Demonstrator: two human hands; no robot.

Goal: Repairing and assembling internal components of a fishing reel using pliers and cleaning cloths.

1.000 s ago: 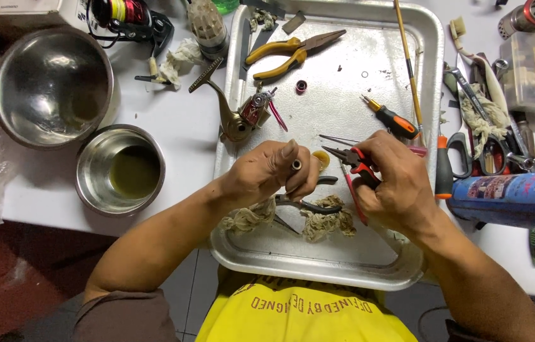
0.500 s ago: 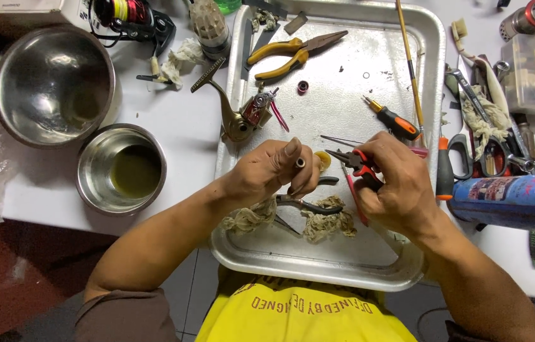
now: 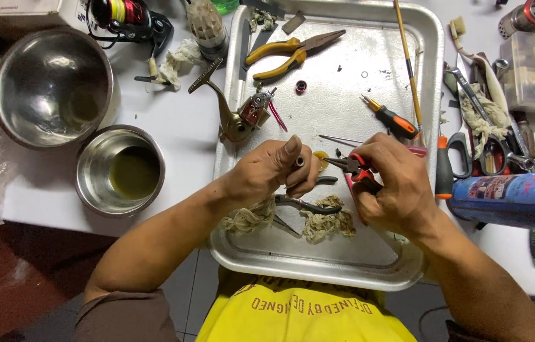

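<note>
1. Red-handled pliers (image 3: 357,170) sit clamped in the right hand (image 3: 394,187), over the metal tray (image 3: 343,266).
2. Left hand (image 3: 274,170) pinches a small dark cylindrical part (image 3: 299,162) at the plier tips.
3. Blue spray can (image 3: 514,199) with a pictured label lies at right.
4. Clear plastic box (image 3: 533,71) sits top right.

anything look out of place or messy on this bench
One thing stands out: the reel body lies half on the tray rim and half on the table, tilted, with its stem off the edge. Frayed rags lie under the hands. The small bowl holds yellowish liquid, none spilled.
</note>
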